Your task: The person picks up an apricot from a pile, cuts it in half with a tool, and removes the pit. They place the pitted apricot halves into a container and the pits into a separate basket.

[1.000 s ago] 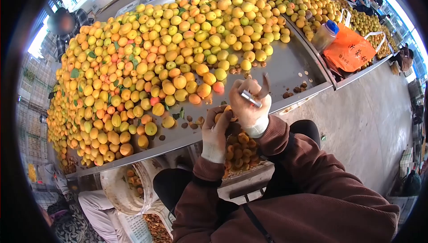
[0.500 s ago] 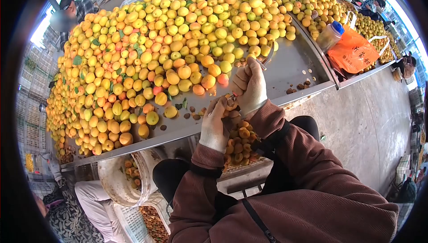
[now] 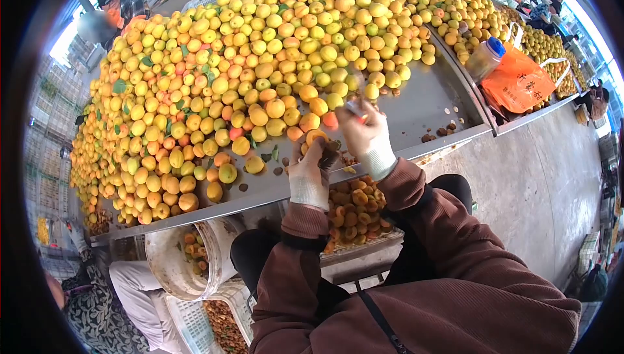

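Observation:
My left hand [image 3: 310, 169], in a pale glove, is closed around an orange-yellow apricot [image 3: 316, 136] just above the table's front edge. Beside it on the right, my gloved right hand [image 3: 365, 133] grips a knife [image 3: 355, 104], its blade smeared by motion and pointing up and away from me. A small gap separates the two hands. Directly behind them rises a big heap of apricots [image 3: 214, 94] on the metal table [image 3: 422, 113]. Below my hands, cut apricot halves [image 3: 356, 214] fill a crate.
A dirty white bucket [image 3: 188, 266] lies tilted at lower left, near a white crate [image 3: 188, 315] of brown pits. An orange bag [image 3: 520, 78] and a blue-lidded jar [image 3: 486, 56] stand at right. Other people sit around the table.
My hands have drawn apart. The right has moved down from over the left with the knife, and the left has risen slightly, the apricot now showing in its fingers.

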Tool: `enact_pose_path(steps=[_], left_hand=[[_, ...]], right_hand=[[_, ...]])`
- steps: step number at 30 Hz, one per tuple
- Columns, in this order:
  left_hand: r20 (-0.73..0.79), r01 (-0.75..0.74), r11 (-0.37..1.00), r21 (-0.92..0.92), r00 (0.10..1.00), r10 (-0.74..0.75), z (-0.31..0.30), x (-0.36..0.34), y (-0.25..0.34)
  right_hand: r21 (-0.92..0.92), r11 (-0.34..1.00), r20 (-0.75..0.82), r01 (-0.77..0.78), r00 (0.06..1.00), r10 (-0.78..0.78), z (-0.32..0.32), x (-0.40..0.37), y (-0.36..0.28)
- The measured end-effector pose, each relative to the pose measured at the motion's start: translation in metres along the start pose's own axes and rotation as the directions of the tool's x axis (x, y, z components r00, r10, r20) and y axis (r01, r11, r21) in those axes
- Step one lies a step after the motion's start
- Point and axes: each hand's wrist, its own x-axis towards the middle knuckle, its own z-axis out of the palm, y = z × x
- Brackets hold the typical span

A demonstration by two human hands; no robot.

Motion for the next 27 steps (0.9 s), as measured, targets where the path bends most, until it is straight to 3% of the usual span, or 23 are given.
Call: enact_pose_path(steps=[2,4,6,10,14,17,20,21,22,23,25,26,27], left_hand=[[0.018,-0.021,1.0,0.005,1.0,0.021,-0.003,0.003,-0.001],[0.028,-0.097,0.995,-0.023,0.995,0.098,-0.005,0.002,-0.002],[0.037,-0.037,0.997,-0.068,0.999,0.04,-0.004,0.001,0.002],[0.105,0.081,0.991,-0.109,0.992,-0.07,-0.008,0.001,0.003],[0.147,0.074,0.987,-0.14,0.988,-0.053,-0.014,0.006,-0.003],[0.207,0.186,0.947,-0.262,0.969,-0.133,-0.017,0.007,-0.001],[0.203,0.154,0.954,-0.259,0.974,-0.102,-0.017,0.004,0.003],[0.199,0.026,0.999,-0.044,0.98,-0.017,-0.019,0.001,0.004],[0.214,-0.106,0.979,0.173,0.975,0.068,-0.02,0.0,0.006],[0.212,-0.109,0.978,0.175,0.975,0.071,-0.018,-0.001,0.009],[0.027,-0.119,0.989,0.087,0.993,0.117,-0.013,-0.002,0.014],[0.023,-0.123,0.988,0.09,0.992,0.121,-0.009,-0.007,0.018],[-0.013,-0.083,0.959,0.269,0.996,0.09,-0.005,-0.012,0.022]], right_hand=[[-0.407,0.893,0.201,0.191,0.973,-0.116,-0.009,0.005,0.019],[-0.466,0.858,0.232,0.215,0.966,-0.116,-0.014,0.006,0.03],[-0.63,0.654,0.4,0.417,0.897,-0.187,-0.013,-0.005,0.021],[-0.628,0.647,0.432,0.433,0.885,-0.173,-0.02,0.003,0.031],[-0.656,0.608,0.439,0.447,0.881,-0.174,-0.02,0.004,0.034],[-0.593,0.608,0.567,0.528,0.81,-0.151,-0.021,0.005,0.039],[-0.697,0.488,0.514,0.525,0.84,-0.17,-0.018,0.004,0.041],[-0.695,0.49,0.515,0.526,0.84,-0.171,-0.018,0.003,0.04],[-0.671,0.58,0.441,0.461,0.878,-0.188,-0.019,0.005,0.038],[-0.634,0.664,0.364,0.396,0.911,-0.195,-0.019,0.006,0.034],[-0.655,0.675,0.338,0.338,0.931,-0.138,-0.023,0.01,0.027],[-0.653,0.686,0.341,0.321,0.934,-0.112,-0.025,0.012,0.027],[-0.627,0.717,0.337,0.304,0.936,-0.102,-0.028,0.014,0.027]])
